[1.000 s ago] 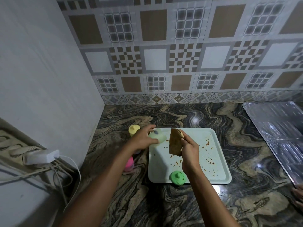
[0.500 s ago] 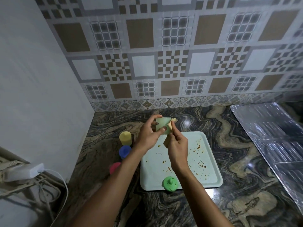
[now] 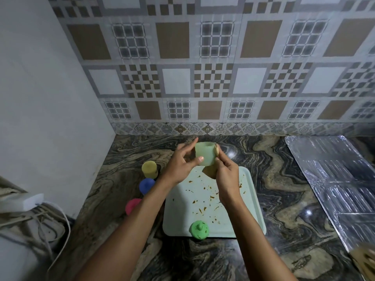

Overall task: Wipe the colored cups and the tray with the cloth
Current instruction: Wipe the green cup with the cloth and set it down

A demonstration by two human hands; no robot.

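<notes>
Head view: left hand (image 3: 178,167) grips a pale green plastic cup (image 3: 205,154) between thumb and fingers, raised over the far edge of the pale rectangular tray (image 3: 249,209). Right hand (image 3: 225,175) pinches a tan cloth (image 3: 211,171) against the cup's right side. Tray lies on the dark marbled tabletop (image 3: 284,189), flecked with brown bits, with a bright green cup (image 3: 199,229) at its near edge. Yellow cup (image 3: 149,169), blue cup (image 3: 147,185) and pink cup (image 3: 132,205) stand in a row just left of it.

A foil sheet (image 3: 332,179) lies on the marbled counter (image 3: 280,189) (right side).
</notes>
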